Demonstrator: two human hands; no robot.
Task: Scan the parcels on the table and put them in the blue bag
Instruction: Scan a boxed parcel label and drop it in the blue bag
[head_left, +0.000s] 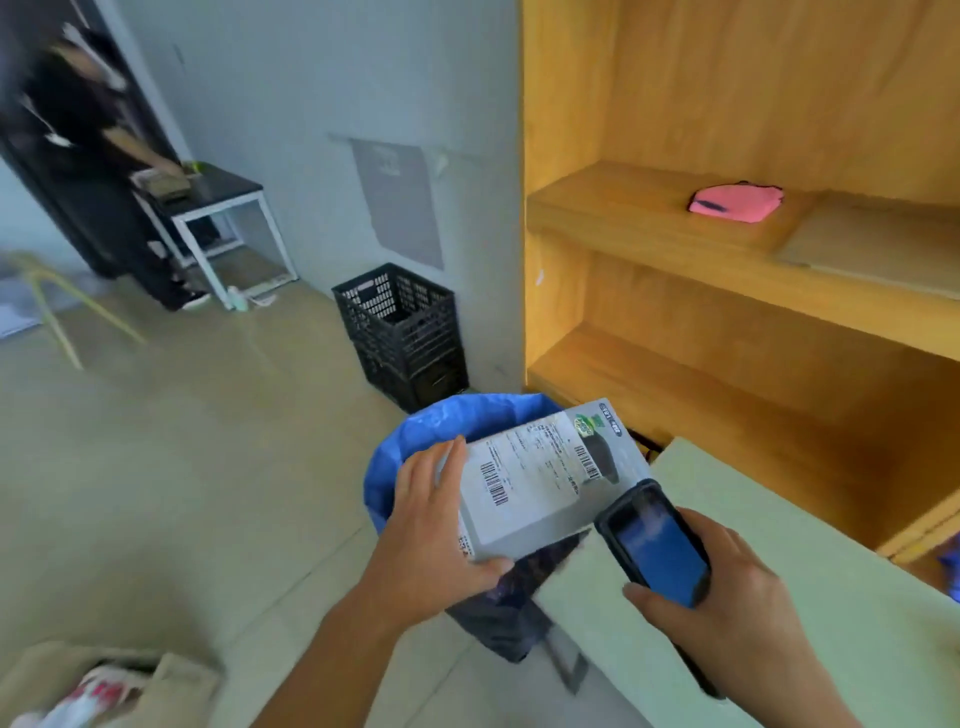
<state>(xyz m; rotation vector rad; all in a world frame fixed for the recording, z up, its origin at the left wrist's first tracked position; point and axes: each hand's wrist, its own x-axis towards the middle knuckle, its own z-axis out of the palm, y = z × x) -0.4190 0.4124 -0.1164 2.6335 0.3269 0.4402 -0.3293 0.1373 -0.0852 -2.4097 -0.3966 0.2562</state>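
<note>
Standing at lower centre beside the pale table (810, 561), the blue bag (415, 431) gapes under the grey parcel (540, 504), gripped by the left hand (431, 525) with curled fingers. The right hand (727, 603) clasps the scanner (657, 545); best aim it squarely at a barcode (493, 483) before dropping. Label print seems too blurred to read.

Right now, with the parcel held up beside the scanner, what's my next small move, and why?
Probably lower the parcel into the blue bag with the left hand. It hangs over the bag's open mouth, label up, and the scanner in the right hand sits at its near corner. The screen is too blurred to confirm the scan, so check that first.
</note>
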